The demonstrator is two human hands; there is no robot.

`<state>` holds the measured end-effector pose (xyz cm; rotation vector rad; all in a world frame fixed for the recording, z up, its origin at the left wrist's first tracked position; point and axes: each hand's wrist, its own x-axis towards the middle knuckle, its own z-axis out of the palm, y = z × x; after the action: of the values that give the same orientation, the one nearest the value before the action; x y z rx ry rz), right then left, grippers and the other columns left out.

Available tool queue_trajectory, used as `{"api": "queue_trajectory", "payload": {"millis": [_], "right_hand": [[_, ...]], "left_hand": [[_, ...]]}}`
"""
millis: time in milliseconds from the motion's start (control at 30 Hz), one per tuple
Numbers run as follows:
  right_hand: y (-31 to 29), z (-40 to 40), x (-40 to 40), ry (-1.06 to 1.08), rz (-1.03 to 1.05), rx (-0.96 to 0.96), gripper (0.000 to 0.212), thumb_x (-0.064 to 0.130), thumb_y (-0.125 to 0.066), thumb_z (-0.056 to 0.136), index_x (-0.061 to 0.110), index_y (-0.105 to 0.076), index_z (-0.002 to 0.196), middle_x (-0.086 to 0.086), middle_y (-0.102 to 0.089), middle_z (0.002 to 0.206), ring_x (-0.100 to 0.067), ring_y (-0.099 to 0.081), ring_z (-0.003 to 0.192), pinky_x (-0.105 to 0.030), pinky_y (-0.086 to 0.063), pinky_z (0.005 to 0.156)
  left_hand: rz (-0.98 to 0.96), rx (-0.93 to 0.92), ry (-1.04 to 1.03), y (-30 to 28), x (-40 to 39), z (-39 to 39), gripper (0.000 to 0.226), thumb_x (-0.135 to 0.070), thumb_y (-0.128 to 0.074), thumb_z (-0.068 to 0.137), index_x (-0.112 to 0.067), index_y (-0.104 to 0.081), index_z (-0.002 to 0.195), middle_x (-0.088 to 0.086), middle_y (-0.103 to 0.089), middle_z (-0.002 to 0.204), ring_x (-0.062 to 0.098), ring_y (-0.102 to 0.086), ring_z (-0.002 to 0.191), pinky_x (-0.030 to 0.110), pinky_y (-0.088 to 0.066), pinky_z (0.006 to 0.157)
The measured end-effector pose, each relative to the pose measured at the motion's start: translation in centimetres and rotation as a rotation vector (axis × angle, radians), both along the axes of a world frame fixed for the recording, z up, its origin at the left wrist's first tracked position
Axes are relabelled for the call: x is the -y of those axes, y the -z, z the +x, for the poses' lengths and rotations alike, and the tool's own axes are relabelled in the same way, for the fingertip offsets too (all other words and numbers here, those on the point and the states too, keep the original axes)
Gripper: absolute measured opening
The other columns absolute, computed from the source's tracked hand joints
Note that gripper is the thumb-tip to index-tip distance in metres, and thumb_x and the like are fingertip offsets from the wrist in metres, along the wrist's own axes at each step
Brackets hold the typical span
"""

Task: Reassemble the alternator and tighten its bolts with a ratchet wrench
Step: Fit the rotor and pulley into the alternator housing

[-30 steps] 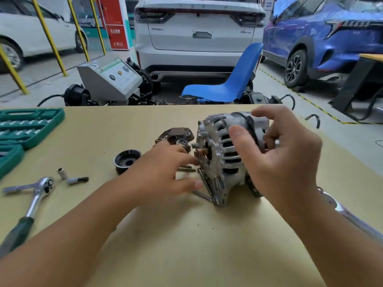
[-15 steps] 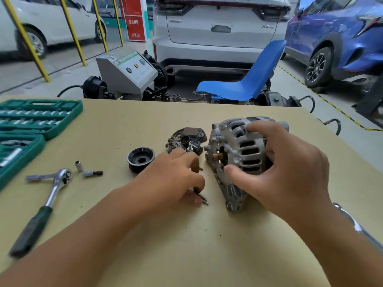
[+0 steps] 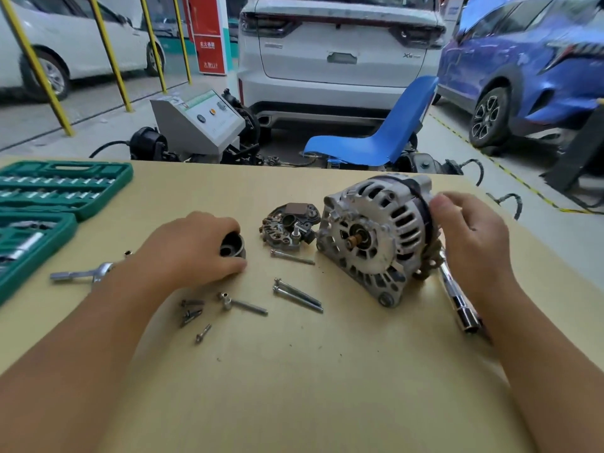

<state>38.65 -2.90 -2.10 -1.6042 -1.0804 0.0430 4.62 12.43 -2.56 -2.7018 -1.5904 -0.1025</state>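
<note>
Steadying the alternator (image 3: pixel 376 237) with my right hand (image 3: pixel 470 243), fingers curled round its far rim; it's standing on edge on the table (image 3: pixel 294 387), right of centre, open rear face and shaft end toward me. My left hand (image 3: pixel 192 250) is gripping the black pulley (image 3: pixel 232 246), which is still sitting on the table, well left of the housing.

Progress, as I'm judging it: early. Housing halves look mated, but nothing is bolted.
- Rectifier/regulator plate (image 3: pixel 289 225) is lying loose just left of the alternator, not fitted.
- Four long through-bolts (image 3: pixel 297 294) are lying loose: one just below the plate, a pair in front of the housing, one further left.
- Short screws (image 3: pixel 192 313) are scattered near my left forearm.
- Ratchet wrench (image 3: pixel 80 275) is lying unused at left, near the green socket case (image 3: pixel 62 188).

Left to do: plate, bolts, pulley, then torquing.

Hard to read:
- Ratchet handle is hiding under my left forearm; only the head end is showing.
- A chrome socket tool (image 3: pixel 461 305) is lying by the alternator's base, upper end going behind my right hand.
- Pulley-side face of the alternator is turned away; can't tell what's seated there.
- Socket case is running off the left edge.
</note>
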Motion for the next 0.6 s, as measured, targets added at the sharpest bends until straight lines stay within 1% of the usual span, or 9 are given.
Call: {"api": "queue_trajectory", "payload": {"millis": [33, 67, 133, 200, 267, 300, 400, 533, 600], "right_hand": [[0.4, -0.1, -0.1, 0.010, -0.051, -0.003, 0.052, 0.078, -0.049, 0.085, 0.030, -0.062, 0.071, 0.012, -0.054, 0.056, -0.004, -0.046, 0.052, -0.034, -0.039, 0.056], [0.7, -0.3, -0.2, 0.022, -0.082, -0.010, 0.061, 0.075, -0.045, 0.089, 0.021, -0.051, 0.061, 0.010, -0.046, 0.050, -0.006, -0.039, 0.047, -0.033, -0.032, 0.054], [0.9, -1.0, -0.4, 0.072, -0.066, -0.045, 0.063, 0.069, -0.042, 0.094, 0.017, -0.037, 0.059, 0.009, -0.036, 0.048, -0.007, -0.030, 0.046, -0.033, -0.026, 0.053], [0.9, -1.3, -0.6, 0.118, -0.017, -0.124, 0.056, 0.064, -0.042, 0.095, 0.020, -0.037, 0.060, 0.010, -0.038, 0.050, -0.006, -0.032, 0.047, -0.034, -0.027, 0.053], [0.8, -1.3, -0.8, 0.134, -0.026, -0.149, 0.056, 0.064, -0.045, 0.092, 0.016, -0.046, 0.063, 0.010, -0.046, 0.051, -0.005, -0.038, 0.047, -0.032, -0.032, 0.053], [0.8, -1.1, -0.9, 0.130, -0.045, -0.129, 0.059, 0.065, -0.046, 0.090, 0.012, -0.049, 0.065, 0.009, -0.047, 0.051, -0.005, -0.038, 0.047, -0.032, -0.033, 0.053], [0.7, -1.0, -0.9, 0.132, -0.060, -0.073, 0.066, 0.064, -0.047, 0.090, 0.004, -0.040, 0.063, 0.009, -0.037, 0.046, -0.008, -0.031, 0.044, -0.032, -0.028, 0.051], [0.4, -1.0, -0.8, 0.164, -0.055, -0.013, 0.063, 0.064, -0.048, 0.089, 0.012, -0.035, 0.056, 0.008, -0.033, 0.044, -0.009, -0.028, 0.044, -0.033, -0.027, 0.050], [0.4, -1.0, -1.0, 0.176, -0.042, 0.006, 0.062, 0.063, -0.051, 0.089, 0.013, -0.034, 0.055, 0.007, -0.029, 0.046, -0.010, -0.027, 0.045, -0.033, -0.027, 0.050]], "left_hand": [[0.012, 0.036, 0.021, 0.1, 0.1, 0.2, 0.050, -0.066, -0.064, 0.085, -0.037, -0.056, 0.125, -0.006, -0.059, 0.102, 0.018, -0.059, 0.092, 0.037, -0.054, 0.074], [0.028, 0.095, 0.053, 0.3, 0.3, 0.4, 0.049, -0.063, -0.066, 0.086, -0.034, -0.057, 0.125, -0.005, -0.060, 0.101, 0.019, -0.058, 0.092, 0.038, -0.054, 0.076], [0.104, 0.327, 0.161, 0.5, 1.2, 1.4, 0.048, -0.054, -0.071, 0.087, -0.029, -0.059, 0.126, -0.002, -0.061, 0.099, 0.022, -0.059, 0.092, 0.038, -0.053, 0.079], [0.150, 0.666, 0.273, 0.6, 2.9, 3.1, 0.044, -0.045, -0.075, 0.083, -0.029, -0.059, 0.120, -0.003, -0.063, 0.100, 0.019, -0.063, 0.089, 0.032, -0.054, 0.077], [0.039, 0.962, 0.335, 0.9, 5.4, 5.2, 0.041, -0.043, -0.078, 0.077, -0.038, -0.054, 0.111, -0.006, -0.065, 0.101, 0.012, -0.069, 0.084, 0.024, -0.058, 0.069], [-0.019, 1.041, 0.347, 1.3, 6.4, 6.3, 0.041, -0.044, -0.079, 0.075, -0.040, -0.053, 0.107, -0.007, -0.067, 0.101, 0.012, -0.071, 0.083, 0.021, -0.058, 0.067], [-0.083, 1.116, 0.296, 2.8, 8.2, 8.9, 0.043, -0.046, -0.082, 0.072, -0.040, -0.055, 0.104, -0.009, -0.067, 0.101, 0.011, -0.072, 0.081, 0.020, -0.055, 0.061], [-0.201, 1.259, 0.249, 2.7, 8.0, 10.2, 0.046, -0.039, -0.088, 0.069, -0.038, -0.057, 0.104, -0.003, -0.070, 0.107, 0.016, -0.076, 0.084, 0.047, -0.064, 0.070], [-0.234, 1.303, 0.263, 2.8, 7.8, 10.3, 0.048, -0.041, -0.088, 0.067, -0.039, -0.057, 0.104, -0.004, -0.071, 0.107, 0.018, -0.076, 0.088, 0.050, -0.064, 0.074]]}}
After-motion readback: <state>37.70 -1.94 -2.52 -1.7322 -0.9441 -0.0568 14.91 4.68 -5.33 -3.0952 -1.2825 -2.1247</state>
